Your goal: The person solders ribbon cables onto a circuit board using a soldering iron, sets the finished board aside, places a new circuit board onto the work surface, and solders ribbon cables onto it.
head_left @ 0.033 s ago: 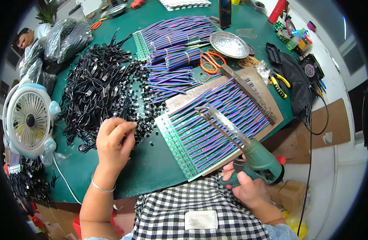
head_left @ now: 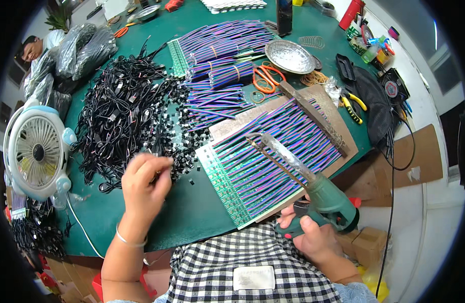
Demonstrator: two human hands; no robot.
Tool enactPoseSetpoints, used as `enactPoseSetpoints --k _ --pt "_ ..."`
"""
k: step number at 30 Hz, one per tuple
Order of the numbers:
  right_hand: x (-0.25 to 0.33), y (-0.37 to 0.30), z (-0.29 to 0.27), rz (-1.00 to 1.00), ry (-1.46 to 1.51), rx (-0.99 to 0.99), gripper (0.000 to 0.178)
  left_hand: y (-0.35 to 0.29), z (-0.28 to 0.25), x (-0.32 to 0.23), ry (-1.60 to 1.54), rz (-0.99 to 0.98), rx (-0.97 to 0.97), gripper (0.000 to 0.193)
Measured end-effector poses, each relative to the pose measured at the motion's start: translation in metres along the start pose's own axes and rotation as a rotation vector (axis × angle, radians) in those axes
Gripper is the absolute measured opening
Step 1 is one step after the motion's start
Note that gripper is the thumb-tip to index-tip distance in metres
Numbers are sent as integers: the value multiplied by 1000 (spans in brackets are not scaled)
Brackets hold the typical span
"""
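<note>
My right hand (head_left: 318,245) is wrapped round the handle of a green soldering gun (head_left: 329,199). The gun's long metal tip reaches up and left over a green circuit board panel (head_left: 226,194), which has rows of purple, blue and black striped wires (head_left: 278,151) running off it. My left hand (head_left: 144,184), slightly blurred, is closed in a pinch at the near edge of a heap of small black connectors (head_left: 184,151). Whatever its fingertips hold is too small or hidden to make out. Behind it lies a large tangle of black cables (head_left: 116,111).
A small white fan (head_left: 38,151) stands at the left. A dark bar (head_left: 313,118) lies across the wires. Beyond are orange scissors (head_left: 267,78), a metal dish (head_left: 290,55), more wired boards (head_left: 179,58) and yellow-black pliers (head_left: 354,107). A person (head_left: 35,48) sits far left.
My left hand has dipped very slightly and its fingers are more blurred. The soldering gun and the board panel stay practically where they were.
</note>
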State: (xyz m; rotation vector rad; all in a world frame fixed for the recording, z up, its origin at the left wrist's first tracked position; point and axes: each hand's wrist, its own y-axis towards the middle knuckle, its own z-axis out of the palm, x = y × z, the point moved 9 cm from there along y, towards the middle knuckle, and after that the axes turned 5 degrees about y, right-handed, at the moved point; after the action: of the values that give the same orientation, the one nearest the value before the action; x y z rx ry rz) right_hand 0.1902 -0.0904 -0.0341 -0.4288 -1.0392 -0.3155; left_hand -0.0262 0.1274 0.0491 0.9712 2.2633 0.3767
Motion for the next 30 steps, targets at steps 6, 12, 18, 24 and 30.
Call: enactPoseSetpoints --k 6,12,18,24,30 --pt "-22 5 40 222 11 171 33 -68 67 -58 -1164 -540 399 8" --pt "-27 3 57 173 -127 191 23 -73 65 -72 -854 -195 287 16" --pt "-33 -4 56 241 -90 180 21 -61 50 -92 -708 -38 221 21" --pt "-36 -10 57 235 -23 167 20 -62 34 -120 -497 319 125 31" --pt "-41 -9 52 205 -36 136 18 -67 35 -125 -463 398 133 29"
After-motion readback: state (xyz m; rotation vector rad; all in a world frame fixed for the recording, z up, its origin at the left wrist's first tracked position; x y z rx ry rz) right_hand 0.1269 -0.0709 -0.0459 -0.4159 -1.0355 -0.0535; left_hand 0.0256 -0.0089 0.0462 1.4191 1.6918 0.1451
